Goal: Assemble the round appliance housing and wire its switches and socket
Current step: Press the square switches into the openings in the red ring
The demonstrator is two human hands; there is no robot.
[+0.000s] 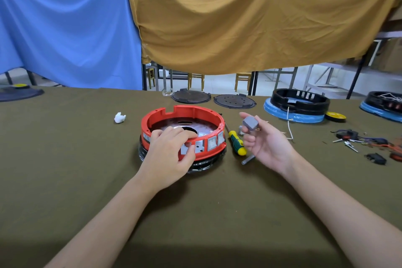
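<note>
My left hand [171, 154] grips the near rim of the red round housing [182, 128], fingers curled over the top edge and the thumb pressing a grey rocker switch [185, 150] into its slot on the outer wall. Just right of that thumb I count 3 more grey switches [212, 143] already seated along the same wall. The housing sits on a black base [202, 164] directly under my grip, so I judge the ring and base as stacked.

My right hand [263, 143] is raised, palm up, just right of the housing, pinching a small grey block with metal pins, probably another switch or the socket [250, 124], between thumb and fingertips. It is not yet in the housing.

Below that hand lie a yellow-and-green screwdriver [237, 141] and a short grey pin [248, 160]. Well to its right sits a loose bundle of wires and terminals [359, 139], untouched, and I see no wire running into the red housing.

So I read the mounting as mostly done, with the held part left to fit and all the wiring still ahead. Whether the base is screwed on I cannot tell.
</note>
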